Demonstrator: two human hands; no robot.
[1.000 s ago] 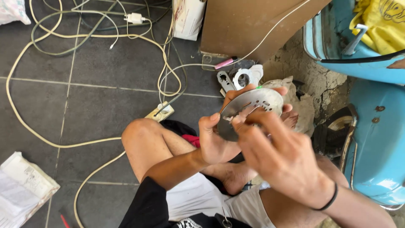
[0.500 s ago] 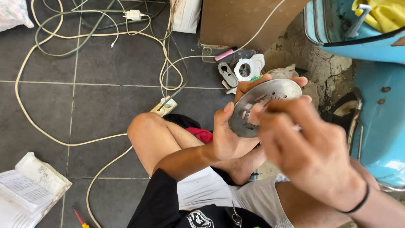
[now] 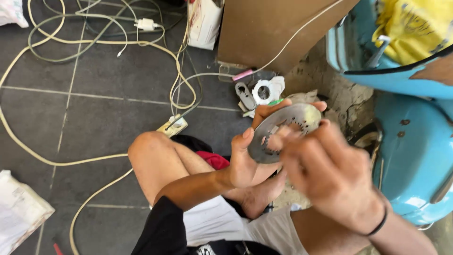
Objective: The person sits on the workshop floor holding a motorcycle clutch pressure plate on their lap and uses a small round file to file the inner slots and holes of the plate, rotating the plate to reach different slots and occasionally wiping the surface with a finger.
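Head view showed a thin toothed metal disc (image 3: 283, 132) held up over the person's lap, left hand (image 3: 250, 160) clamped on its rim at about 7 o'clock, right hand (image 3: 330, 174) pinching the rim near 4 o'clock. It looked stiff, light, sharp-toothed inside; the outer edge seemed the safe grip. White cables (image 3: 94, 42) lay at 10 o'clock on the floor (image 3: 118, 85), a blue scooter (image 3: 415, 141) at 3.

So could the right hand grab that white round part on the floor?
Probably yes. The white round part lies uncovered on the floor just beyond the metal disc, but the right hand is busy at that disc, which the left hand holds.
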